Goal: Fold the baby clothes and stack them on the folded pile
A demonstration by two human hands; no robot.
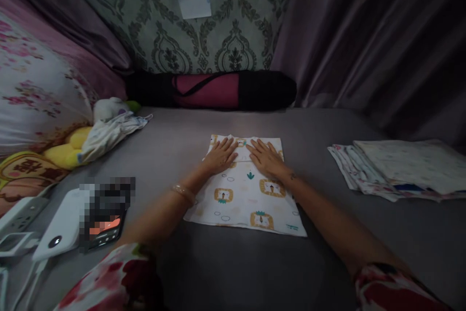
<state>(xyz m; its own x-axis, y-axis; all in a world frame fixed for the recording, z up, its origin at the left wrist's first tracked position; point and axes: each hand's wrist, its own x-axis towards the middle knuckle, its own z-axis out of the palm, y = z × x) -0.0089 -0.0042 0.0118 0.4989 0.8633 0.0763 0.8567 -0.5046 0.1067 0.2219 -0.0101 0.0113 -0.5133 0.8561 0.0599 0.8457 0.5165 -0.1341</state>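
Note:
A white cloth [240, 204] printed with yellow lion faces and green leaves lies on the grey bed surface in front of me. Its far end is folded over toward me as a flap. My left hand [221, 155] rests flat on the left part of that flap, fingers stretched out. On the right part of the flap, my right hand [265, 155] presses down flat with its fingers apart. Both palms touch the cloth, and neither hand grips it. The layers under my hands are hidden.
On the right lies a stack of folded cloths [411, 165]. A black and maroon roll-shaped bag [207, 90] sits against the patterned wall. At left are soft toys [69, 146], a phone [105, 233], a white power bank [63, 223] and a power strip [22, 214] with cables.

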